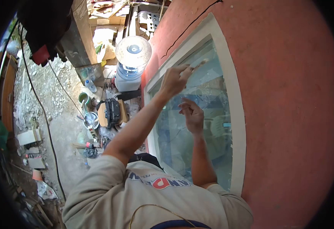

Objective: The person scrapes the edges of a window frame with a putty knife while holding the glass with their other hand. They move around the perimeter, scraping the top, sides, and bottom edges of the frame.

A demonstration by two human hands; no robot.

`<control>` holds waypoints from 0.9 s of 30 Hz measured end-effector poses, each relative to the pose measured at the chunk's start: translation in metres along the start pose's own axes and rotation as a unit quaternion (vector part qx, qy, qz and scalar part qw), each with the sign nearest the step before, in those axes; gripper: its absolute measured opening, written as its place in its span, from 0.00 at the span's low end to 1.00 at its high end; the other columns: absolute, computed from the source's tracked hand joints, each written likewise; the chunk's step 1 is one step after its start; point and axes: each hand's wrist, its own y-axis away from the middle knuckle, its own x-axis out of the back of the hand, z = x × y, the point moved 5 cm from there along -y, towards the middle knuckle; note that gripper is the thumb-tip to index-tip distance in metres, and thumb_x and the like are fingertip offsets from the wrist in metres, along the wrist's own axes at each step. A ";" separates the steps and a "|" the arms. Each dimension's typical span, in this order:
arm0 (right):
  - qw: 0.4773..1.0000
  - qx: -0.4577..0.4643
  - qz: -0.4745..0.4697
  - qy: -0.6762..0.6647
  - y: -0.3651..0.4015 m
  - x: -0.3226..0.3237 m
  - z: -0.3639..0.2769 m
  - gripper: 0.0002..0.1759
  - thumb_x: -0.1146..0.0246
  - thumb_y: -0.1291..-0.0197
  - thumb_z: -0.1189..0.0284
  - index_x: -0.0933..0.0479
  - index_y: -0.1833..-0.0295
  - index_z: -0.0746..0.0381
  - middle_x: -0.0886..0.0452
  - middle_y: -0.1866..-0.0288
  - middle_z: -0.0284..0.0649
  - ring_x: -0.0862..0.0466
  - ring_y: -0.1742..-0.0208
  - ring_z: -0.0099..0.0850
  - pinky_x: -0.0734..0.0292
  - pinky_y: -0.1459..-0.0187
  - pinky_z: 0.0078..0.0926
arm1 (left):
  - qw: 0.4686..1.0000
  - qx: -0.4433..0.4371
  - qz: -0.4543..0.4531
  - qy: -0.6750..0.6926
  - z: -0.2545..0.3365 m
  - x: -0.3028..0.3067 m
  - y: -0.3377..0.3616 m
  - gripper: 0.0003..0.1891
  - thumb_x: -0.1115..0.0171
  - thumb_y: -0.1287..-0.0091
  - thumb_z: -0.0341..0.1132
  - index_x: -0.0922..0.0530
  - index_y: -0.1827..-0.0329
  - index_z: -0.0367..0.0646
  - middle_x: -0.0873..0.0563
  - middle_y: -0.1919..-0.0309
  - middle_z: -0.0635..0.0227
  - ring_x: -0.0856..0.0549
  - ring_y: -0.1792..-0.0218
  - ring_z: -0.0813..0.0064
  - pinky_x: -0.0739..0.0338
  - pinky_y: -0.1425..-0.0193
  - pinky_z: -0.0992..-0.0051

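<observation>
My left hand is raised near the upper part of the window glass, closed around a slim tool with a pale tip, which looks like a small brush. Lower down, my right hand is in front of the same pane, its fingers loosely bent and somewhat apart, with nothing visible in them. Whether it touches the glass is unclear. A white frame surrounds the pane, and a small light-blue piece shows near its right side.
A reddish wall surrounds the window. At left are a water dispenser with a bottle, a black bag, a green cup, a plastic bottle and a hanging cable. Rubble and blocks lie on the ground.
</observation>
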 end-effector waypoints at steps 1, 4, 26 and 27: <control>0.983 -0.071 0.074 -0.154 0.001 0.000 0.016 0.17 0.38 0.23 0.68 0.21 0.35 0.65 0.11 0.54 0.40 0.12 0.60 0.26 0.16 0.55 0.24 | 1.000 0.019 0.005 0.009 -0.006 0.002 0.023 0.14 0.42 0.28 0.36 0.13 0.56 0.34 0.11 0.57 0.41 0.08 0.52 0.54 0.18 0.51 0.63; 0.945 -0.080 0.083 -0.307 0.000 -0.042 0.034 0.21 0.44 0.18 0.64 0.27 0.30 0.67 0.16 0.44 0.37 0.15 0.48 0.22 0.17 0.46 0.24 | 0.992 -0.109 0.026 -0.054 -0.033 0.011 0.073 0.13 0.44 0.28 0.33 0.14 0.60 0.33 0.11 0.49 0.45 0.07 0.53 0.56 0.17 0.54 0.63; 0.937 -0.241 0.121 -0.223 0.138 -0.140 0.090 0.24 0.54 0.16 0.61 0.23 0.60 0.66 0.16 0.70 0.38 0.15 0.67 0.27 0.20 0.60 0.26 | 0.981 0.057 0.018 -0.186 -0.154 0.220 0.178 0.13 0.40 0.23 0.32 0.14 0.42 0.39 0.10 0.44 0.54 0.11 0.64 0.75 0.19 0.62 0.75; 0.955 -0.223 0.109 -0.163 0.136 -0.128 0.080 0.24 0.54 0.16 0.61 0.22 0.58 0.67 0.17 0.70 0.38 0.16 0.69 0.26 0.21 0.60 0.26 | 0.977 0.049 0.052 -0.199 -0.151 0.245 0.165 0.13 0.41 0.22 0.32 0.14 0.41 0.40 0.09 0.47 0.56 0.10 0.71 0.79 0.20 0.69 0.78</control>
